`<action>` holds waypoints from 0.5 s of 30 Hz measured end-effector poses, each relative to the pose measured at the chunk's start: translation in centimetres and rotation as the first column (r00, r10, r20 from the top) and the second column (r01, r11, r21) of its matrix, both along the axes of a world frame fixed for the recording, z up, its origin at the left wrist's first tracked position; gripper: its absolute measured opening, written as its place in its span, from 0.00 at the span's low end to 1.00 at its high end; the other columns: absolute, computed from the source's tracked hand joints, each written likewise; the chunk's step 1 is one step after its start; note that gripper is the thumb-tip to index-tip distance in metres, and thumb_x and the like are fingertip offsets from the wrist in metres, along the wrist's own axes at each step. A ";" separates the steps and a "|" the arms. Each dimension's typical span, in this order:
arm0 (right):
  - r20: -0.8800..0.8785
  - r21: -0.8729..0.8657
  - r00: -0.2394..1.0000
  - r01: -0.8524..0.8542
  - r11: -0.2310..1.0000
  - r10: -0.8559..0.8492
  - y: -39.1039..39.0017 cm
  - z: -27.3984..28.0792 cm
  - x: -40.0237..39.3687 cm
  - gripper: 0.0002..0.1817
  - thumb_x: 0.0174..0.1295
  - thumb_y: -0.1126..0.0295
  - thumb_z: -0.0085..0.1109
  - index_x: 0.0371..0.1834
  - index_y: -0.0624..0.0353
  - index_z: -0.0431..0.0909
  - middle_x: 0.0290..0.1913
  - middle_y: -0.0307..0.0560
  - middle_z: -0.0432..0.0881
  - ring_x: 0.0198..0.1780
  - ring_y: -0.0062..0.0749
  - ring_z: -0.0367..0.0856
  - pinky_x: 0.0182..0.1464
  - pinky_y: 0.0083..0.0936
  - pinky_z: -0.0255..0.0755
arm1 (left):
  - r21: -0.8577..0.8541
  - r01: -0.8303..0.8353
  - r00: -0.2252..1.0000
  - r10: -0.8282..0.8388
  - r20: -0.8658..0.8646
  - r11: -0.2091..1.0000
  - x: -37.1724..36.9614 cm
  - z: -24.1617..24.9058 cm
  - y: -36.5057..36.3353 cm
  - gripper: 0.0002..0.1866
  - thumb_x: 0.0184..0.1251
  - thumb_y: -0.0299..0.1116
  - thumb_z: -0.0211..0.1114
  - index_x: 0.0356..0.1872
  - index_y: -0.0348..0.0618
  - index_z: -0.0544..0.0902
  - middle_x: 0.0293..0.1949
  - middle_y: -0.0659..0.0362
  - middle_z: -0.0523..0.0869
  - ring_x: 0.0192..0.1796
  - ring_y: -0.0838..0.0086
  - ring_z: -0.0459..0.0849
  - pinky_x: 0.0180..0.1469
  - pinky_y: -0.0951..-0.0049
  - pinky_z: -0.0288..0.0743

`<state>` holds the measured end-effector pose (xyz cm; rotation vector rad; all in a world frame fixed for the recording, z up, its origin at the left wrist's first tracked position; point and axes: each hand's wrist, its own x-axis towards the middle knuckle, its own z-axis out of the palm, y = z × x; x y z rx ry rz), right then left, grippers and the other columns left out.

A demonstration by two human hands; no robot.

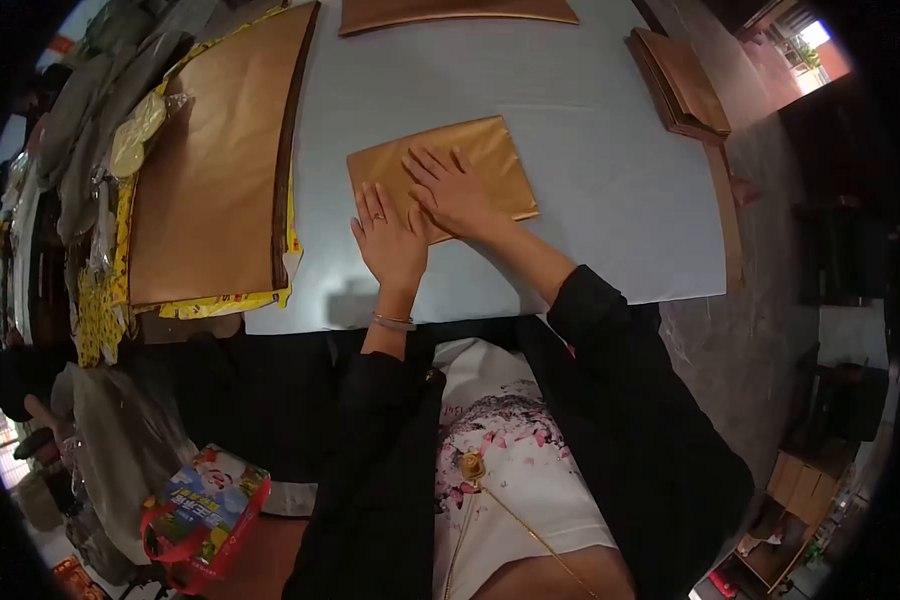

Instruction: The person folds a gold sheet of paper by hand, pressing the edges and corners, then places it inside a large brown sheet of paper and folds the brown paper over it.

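Observation:
A folded sheet of shiny gold-brown paper [492, 150] lies slightly turned on the pale table covering [620, 200], in the middle of the head view. My left hand [392, 243], with a ring and bracelets, rests flat over its near left part, fingers pointing away from me. Beside it my right hand [457, 197] is pressed flat near the paper's middle, fingers spread up and to the left. The two thumbs are close together. Neither hand grips anything, and part of the paper is hidden under them.
A tall stack of large brown sheets [210, 170] on yellow wrapping stands at the left. Folded brown pieces [685, 85] are piled at the table's right edge, and more brown paper [460, 12] lies at the far edge. A colourful bag [210, 510] is at lower left.

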<state>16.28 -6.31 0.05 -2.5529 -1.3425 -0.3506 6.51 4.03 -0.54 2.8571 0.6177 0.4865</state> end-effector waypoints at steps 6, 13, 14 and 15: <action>-0.078 0.077 0.963 0.262 0.962 -0.256 -4.6 -1.5 4.9 0.27 0.70 0.55 0.34 0.69 0.55 0.58 0.73 0.42 0.55 0.73 0.33 0.51 0.71 0.45 0.42 | 0.028 -0.013 1.000 0.013 -0.001 1.000 0.1 -0.2 -0.1 0.32 0.68 0.48 0.47 0.68 0.38 0.59 0.70 0.51 0.58 0.73 0.61 0.51 0.70 0.55 0.48; -0.145 0.004 0.910 0.392 0.920 -0.388 -5.3 -1.1 5.5 0.28 0.71 0.52 0.29 0.71 0.53 0.55 0.73 0.39 0.54 0.74 0.31 0.50 0.72 0.46 0.40 | -0.014 -0.006 0.999 0.007 0.045 1.000 0.0 -0.1 -0.1 0.33 0.68 0.49 0.47 0.68 0.37 0.59 0.70 0.50 0.58 0.72 0.59 0.53 0.69 0.54 0.51; -0.136 -0.012 0.908 0.399 0.917 -0.397 -5.3 -1.1 5.5 0.28 0.71 0.52 0.28 0.71 0.53 0.55 0.73 0.39 0.54 0.73 0.31 0.50 0.72 0.46 0.40 | -0.008 -0.002 0.999 0.003 0.038 1.000 0.0 -0.1 0.0 0.33 0.67 0.48 0.47 0.68 0.38 0.59 0.70 0.50 0.59 0.72 0.59 0.54 0.68 0.53 0.51; -0.125 -0.027 0.905 0.407 0.913 -0.407 -5.4 -1.2 5.6 0.28 0.71 0.53 0.28 0.71 0.53 0.55 0.73 0.39 0.54 0.73 0.31 0.50 0.72 0.46 0.39 | 0.004 -0.014 0.999 0.014 0.043 1.000 -0.1 -0.1 0.1 0.33 0.67 0.48 0.47 0.68 0.38 0.59 0.70 0.50 0.59 0.72 0.59 0.54 0.68 0.53 0.51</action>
